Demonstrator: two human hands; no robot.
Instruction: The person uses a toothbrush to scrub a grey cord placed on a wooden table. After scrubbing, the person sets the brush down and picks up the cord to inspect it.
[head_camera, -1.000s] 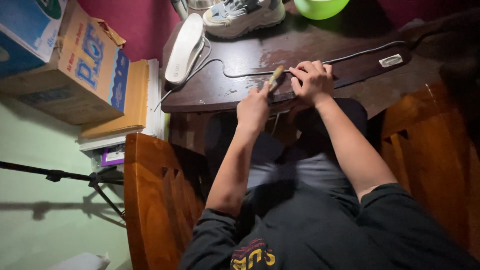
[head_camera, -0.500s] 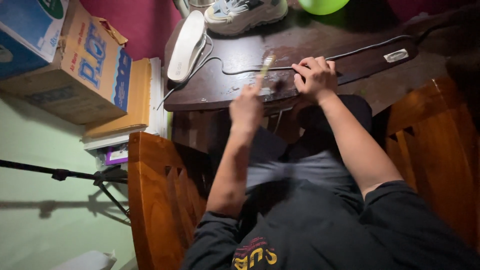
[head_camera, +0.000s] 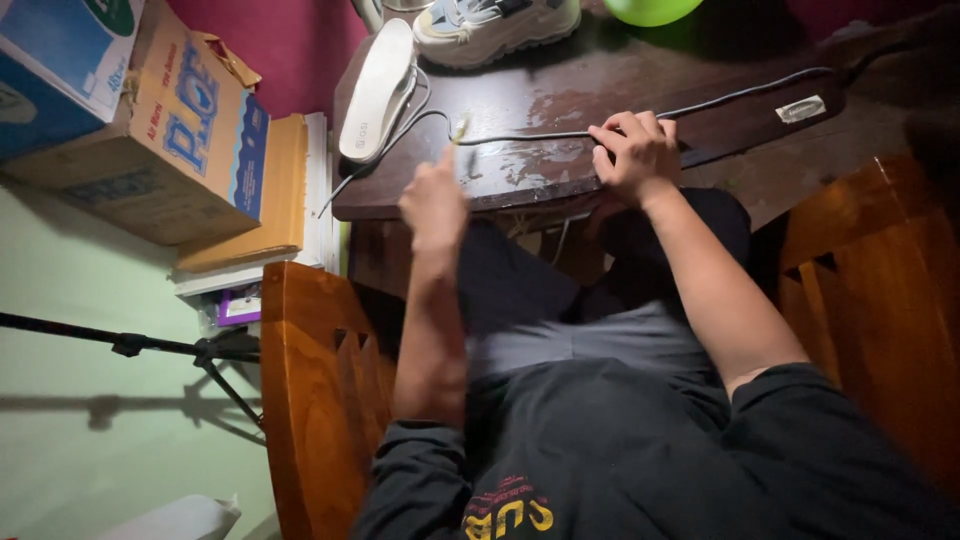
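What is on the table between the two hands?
In the head view, only a thin black cable runs across the worn dark table between the left hand and the right hand, which pinches it.

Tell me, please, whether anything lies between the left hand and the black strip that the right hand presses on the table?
Nothing visible does. The left hand, blurred, hovers beside the black strip, with only bare table between. The right hand presses it farther along.

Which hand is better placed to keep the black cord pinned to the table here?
The right hand, likely: its fingers already lie on the black cord on the dark table. The left hand is raised and blurred, apparently off the cord.
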